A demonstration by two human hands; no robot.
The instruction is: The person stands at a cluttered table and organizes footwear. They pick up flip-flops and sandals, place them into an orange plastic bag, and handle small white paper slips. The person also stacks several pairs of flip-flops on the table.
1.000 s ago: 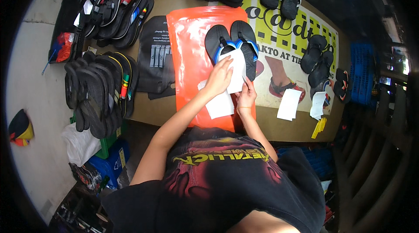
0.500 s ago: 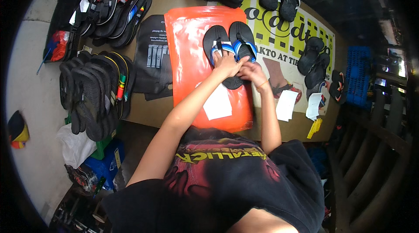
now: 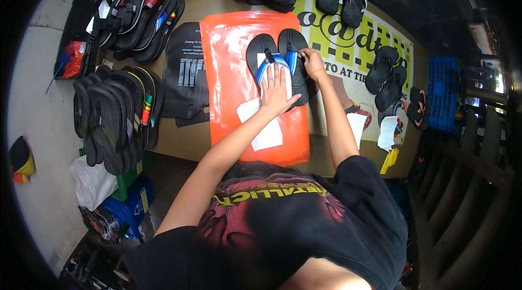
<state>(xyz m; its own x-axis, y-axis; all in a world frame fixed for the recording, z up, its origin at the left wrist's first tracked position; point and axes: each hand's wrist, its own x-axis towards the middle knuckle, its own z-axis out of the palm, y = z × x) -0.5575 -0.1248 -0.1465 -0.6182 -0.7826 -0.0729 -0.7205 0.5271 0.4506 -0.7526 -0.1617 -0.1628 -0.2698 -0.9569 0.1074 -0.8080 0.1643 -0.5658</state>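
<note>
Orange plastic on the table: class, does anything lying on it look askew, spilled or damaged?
The loose white papers look askew: nearer the person than the sandals, they overlap unevenly and slant against the edges of the orange plastic. I see no spill or damage.

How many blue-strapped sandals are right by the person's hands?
2. The left sandal is partly under the left hand; the right sandal lies beside it, with the right hand at its blue strap. Both are partly covered, and I can't see underneath them.
</note>
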